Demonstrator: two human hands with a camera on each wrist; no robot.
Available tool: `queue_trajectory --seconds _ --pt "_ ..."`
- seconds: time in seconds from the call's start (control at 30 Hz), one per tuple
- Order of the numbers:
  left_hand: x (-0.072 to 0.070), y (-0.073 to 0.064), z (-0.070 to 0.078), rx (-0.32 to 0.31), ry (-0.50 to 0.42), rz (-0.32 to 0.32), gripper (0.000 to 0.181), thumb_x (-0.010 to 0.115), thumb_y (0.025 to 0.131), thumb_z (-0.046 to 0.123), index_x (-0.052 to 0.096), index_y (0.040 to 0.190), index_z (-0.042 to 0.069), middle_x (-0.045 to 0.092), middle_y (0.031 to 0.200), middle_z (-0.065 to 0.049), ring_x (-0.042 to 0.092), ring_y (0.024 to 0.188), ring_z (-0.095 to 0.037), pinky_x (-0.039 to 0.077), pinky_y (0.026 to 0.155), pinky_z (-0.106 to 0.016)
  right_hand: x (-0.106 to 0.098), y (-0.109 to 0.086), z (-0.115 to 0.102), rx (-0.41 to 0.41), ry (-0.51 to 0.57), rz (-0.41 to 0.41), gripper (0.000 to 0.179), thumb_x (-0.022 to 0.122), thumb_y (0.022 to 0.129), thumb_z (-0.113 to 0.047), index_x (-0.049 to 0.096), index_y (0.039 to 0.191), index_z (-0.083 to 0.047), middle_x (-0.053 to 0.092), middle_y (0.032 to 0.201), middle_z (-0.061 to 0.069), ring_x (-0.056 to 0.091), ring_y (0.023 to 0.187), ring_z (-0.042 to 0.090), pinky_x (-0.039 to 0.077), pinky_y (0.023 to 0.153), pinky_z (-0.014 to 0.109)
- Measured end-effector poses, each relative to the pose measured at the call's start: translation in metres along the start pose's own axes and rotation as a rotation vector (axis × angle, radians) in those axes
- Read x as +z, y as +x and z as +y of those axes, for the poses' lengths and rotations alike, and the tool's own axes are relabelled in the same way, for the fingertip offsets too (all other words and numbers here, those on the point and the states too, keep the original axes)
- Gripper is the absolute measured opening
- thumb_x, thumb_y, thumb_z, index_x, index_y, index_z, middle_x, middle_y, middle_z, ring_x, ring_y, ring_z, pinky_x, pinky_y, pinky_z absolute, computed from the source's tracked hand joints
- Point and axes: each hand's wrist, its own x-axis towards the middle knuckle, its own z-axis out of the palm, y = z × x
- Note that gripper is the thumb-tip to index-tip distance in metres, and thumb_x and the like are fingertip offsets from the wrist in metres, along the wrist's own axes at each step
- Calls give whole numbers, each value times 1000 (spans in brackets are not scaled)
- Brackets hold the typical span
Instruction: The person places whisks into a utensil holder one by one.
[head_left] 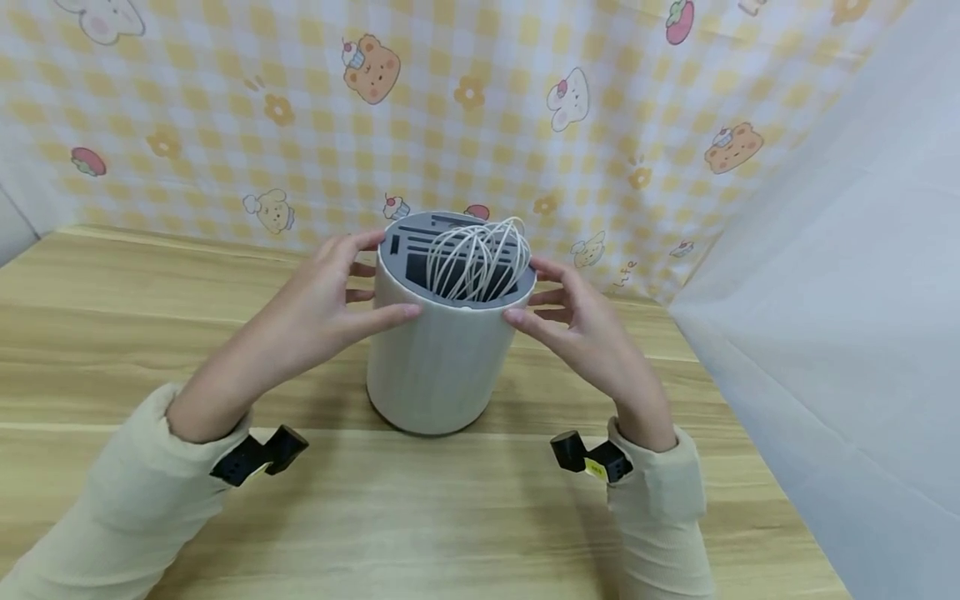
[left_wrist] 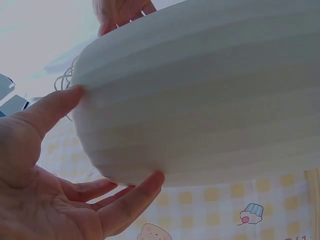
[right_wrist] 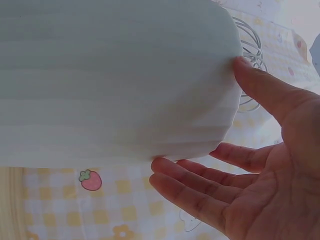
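A white cylindrical knife block (head_left: 438,367) with a grey slotted top (head_left: 397,265) stands upright on the wooden table. A whisk (head_left: 480,258) pokes out of its larger front opening, pale wire loops upward, its handle hidden inside. My left hand (head_left: 330,287) holds the block's left side at the upper rim, thumb at the front and fingers round the side. On the opposite side my right hand (head_left: 588,329) grips the rim likewise. In the left wrist view, fingertips (left_wrist: 156,181) touch the ribbed wall; in the right wrist view, the thumb (right_wrist: 260,80) presses near the rim.
Behind the block hangs a yellow-and-white checked curtain (head_left: 315,108) with cartoon prints. White sheeting (head_left: 825,292) closes off the right side. The wooden table (head_left: 420,517) extends in front of the block and to its left.
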Motion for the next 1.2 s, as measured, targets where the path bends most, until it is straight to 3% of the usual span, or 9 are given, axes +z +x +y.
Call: queue_trajectory --seconds 0.43,1.2 --pt "4 2 -4 31 37 1 88 76 78 21 21 146 6 33 138 -17 49 119 -36 48 96 -46 3 3 3 22 -73 15 81 77 76 -28 33 142 -14 42 138 6 53 115 24 49 97 38" --pt "3 12 -16 78 19 31 88 74 79 25 21 148 12 34 138 -20 48 120 -36 48 96 -47 10 9 8 -7 -17 83 78 77 76 -25 35 141 -14 47 132 7 54 113 23 48 97 37"
